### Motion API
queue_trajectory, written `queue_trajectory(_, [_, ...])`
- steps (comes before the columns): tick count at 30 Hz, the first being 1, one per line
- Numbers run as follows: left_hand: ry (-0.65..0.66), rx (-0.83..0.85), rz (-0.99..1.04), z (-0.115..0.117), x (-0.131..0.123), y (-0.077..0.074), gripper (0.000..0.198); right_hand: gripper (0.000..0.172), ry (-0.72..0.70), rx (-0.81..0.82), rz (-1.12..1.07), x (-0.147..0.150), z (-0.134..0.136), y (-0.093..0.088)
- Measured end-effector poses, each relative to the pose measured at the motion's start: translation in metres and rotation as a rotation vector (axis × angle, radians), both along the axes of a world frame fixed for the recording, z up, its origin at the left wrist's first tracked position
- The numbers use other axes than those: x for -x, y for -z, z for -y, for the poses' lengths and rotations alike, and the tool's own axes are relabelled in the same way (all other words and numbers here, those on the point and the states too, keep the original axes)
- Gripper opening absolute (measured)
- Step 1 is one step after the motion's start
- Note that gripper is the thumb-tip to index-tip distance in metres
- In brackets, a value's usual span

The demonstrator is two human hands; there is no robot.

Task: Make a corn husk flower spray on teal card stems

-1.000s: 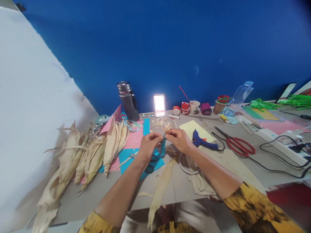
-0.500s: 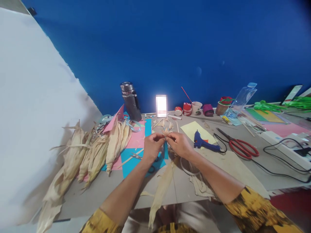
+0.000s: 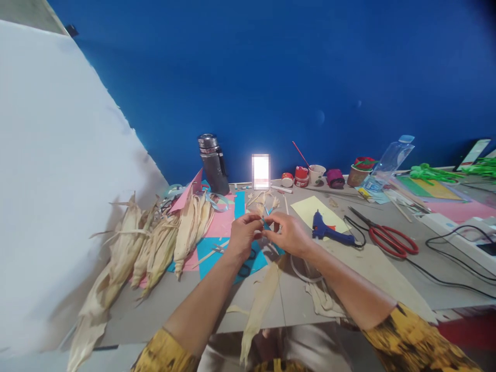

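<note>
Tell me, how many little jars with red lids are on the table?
2. A white jar with a red lid sits right of the glowing phone; a redder jar stands beside it, left of the white cup. Clutter may hide more.

Left hand (image 3: 242,238) and right hand (image 3: 289,235) together, fingers (image 3: 251,223) in a pinch.

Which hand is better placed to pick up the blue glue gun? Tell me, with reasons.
Right, probably. The right hand lies just beside the blue glue gun; the left hand is farther off and would have to cross over. Both pinch a small blue strip, so the left would hold it alone.
</note>
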State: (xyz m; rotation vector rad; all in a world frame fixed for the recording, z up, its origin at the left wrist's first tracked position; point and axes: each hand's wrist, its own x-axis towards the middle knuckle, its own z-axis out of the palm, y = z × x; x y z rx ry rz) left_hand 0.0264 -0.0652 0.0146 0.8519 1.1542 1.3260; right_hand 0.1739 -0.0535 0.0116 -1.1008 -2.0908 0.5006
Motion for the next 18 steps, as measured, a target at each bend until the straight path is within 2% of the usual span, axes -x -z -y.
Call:
queue_trajectory(4, [-0.023, 0.023, 0.032, 0.0002, -0.0021, 0.0022, 0.019, 0.017, 0.103, 0.019, 0.031, 0.0034, 0.0014, 0.0009])
queue_trajectory(7, [-0.004, 0.020, 0.045, 0.0003, -0.0030, 0.0033, 0.018, 0.011, 0.145, 0.048, 0.028, 0.0039, 0.0027, 0.0000])
queue_trajectory(11, [0.022, 0.008, 0.002, 0.0006, -0.0026, 0.0054, 0.015, 0.005, 0.106, 0.037, 0.051, 0.0026, 0.0035, -0.0023])
queue_trajectory(18, [-0.030, 0.021, -0.003, 0.0008, -0.0036, 0.0033, 0.013, 0.006, 0.065, -0.044, 0.144, 0.0028, 0.0036, -0.0001])
